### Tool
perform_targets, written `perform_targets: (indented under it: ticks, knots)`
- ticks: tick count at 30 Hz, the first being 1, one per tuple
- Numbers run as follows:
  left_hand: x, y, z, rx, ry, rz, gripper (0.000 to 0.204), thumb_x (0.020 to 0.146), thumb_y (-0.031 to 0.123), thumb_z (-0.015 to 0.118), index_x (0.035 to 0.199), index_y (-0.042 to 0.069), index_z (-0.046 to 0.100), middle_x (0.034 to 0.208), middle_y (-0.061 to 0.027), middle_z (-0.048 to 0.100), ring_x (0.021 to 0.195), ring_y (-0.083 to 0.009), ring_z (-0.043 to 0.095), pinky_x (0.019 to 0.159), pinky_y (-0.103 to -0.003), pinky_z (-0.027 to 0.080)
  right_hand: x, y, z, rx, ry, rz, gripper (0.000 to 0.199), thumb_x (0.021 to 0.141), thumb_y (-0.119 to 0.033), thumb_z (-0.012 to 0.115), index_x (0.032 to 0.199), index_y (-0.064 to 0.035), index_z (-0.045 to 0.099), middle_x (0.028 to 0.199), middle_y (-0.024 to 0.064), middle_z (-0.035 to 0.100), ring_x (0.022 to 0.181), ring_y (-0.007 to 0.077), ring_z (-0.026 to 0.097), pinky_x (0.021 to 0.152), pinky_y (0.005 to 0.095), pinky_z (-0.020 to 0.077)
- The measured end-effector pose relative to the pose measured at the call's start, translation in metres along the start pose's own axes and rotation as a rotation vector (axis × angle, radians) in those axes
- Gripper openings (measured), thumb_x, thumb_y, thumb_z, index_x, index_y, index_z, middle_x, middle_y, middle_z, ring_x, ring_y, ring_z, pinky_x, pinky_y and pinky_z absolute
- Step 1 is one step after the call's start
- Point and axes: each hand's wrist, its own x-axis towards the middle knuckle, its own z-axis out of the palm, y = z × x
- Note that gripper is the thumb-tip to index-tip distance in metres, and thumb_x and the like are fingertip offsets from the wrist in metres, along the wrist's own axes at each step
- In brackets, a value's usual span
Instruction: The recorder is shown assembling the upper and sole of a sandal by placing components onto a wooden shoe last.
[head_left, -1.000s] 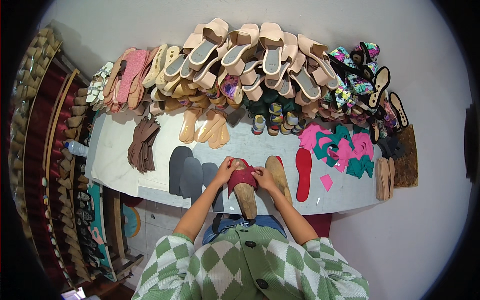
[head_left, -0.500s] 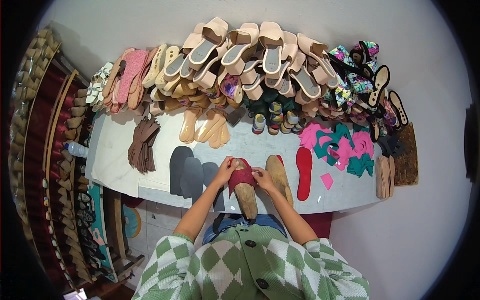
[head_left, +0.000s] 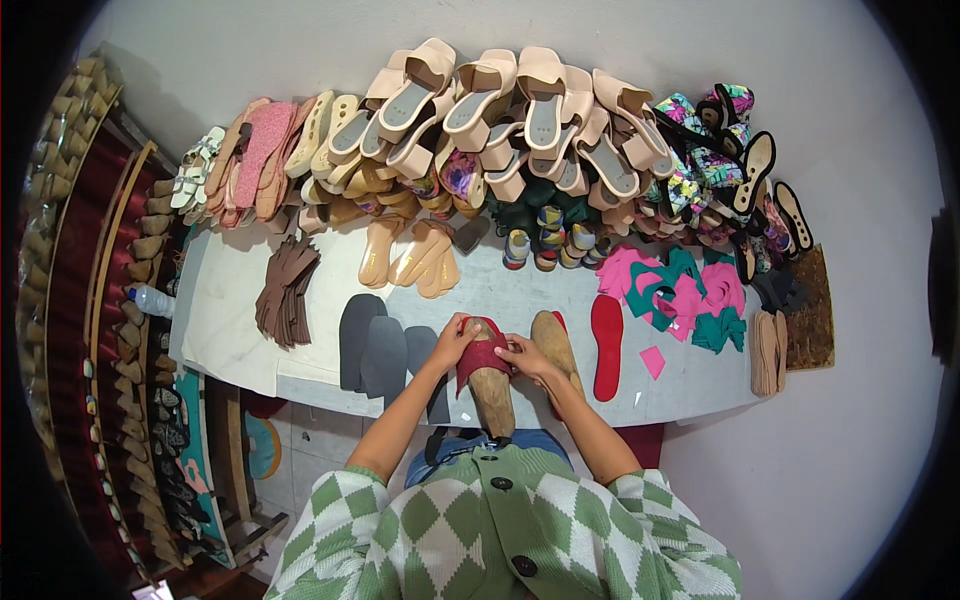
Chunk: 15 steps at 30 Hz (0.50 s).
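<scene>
"Head view, quick: what's gripped, L & R?"

"Your L hand [head_left: 455, 342] is clamped, thumb + fingers, on the dark red strap [head_left: 484, 354] at its upper L edge. Your R hand [head_left: 523, 357] touches its R edge; can't tell if thumb & fingertips pinch it."

"And the strap's loc.?"

"Betw. your two sets of fingers, wrapped over the wooden last [head_left: 491, 400], whose bare end runs down toward you."

"Anything nr. your R fingers?"

"2nd last [head_left: 556, 345] just R of them, then a red insole [head_left: 607, 350] farther R. Grey insoles [head_left: 382, 355] lie L of your L fingers."
</scene>
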Motion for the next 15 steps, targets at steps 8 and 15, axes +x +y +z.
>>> perform_targets:
  ticks: [8,15]
  knots:
    - [0.004,-0.004,-0.007,0.095,0.003,-0.032,0.029,0.084,0.027,0.060,0.099,0.005,0.049,0.084,-0.0052,0.055,0.077,-0.0102,0.051,0.068,-0.024,0.043,-0.001,0.002,0.005,0.071,-0.033,-0.023,0.048,0.084,-0.020,0.061,0.125,-0.0045,0.042,0.106,0.0083,0.056,0.096,0.0142,0.052,0.080,0.0273,0.0443]
    - [0.006,-0.005,-0.005,0.024,0.002,-0.039,0.026,0.084,0.025,0.060,0.093,0.004,0.048,0.082,-0.0038,0.057,0.074,-0.0089,0.051,0.066,-0.022,0.043,-0.015,-0.001,0.012,0.018,-0.013,-0.058,0.065,0.080,-0.027,0.066,0.130,-0.0015,0.033,0.116,0.0119,0.051,0.106,0.0188,0.049,0.090,0.0304,0.0400]
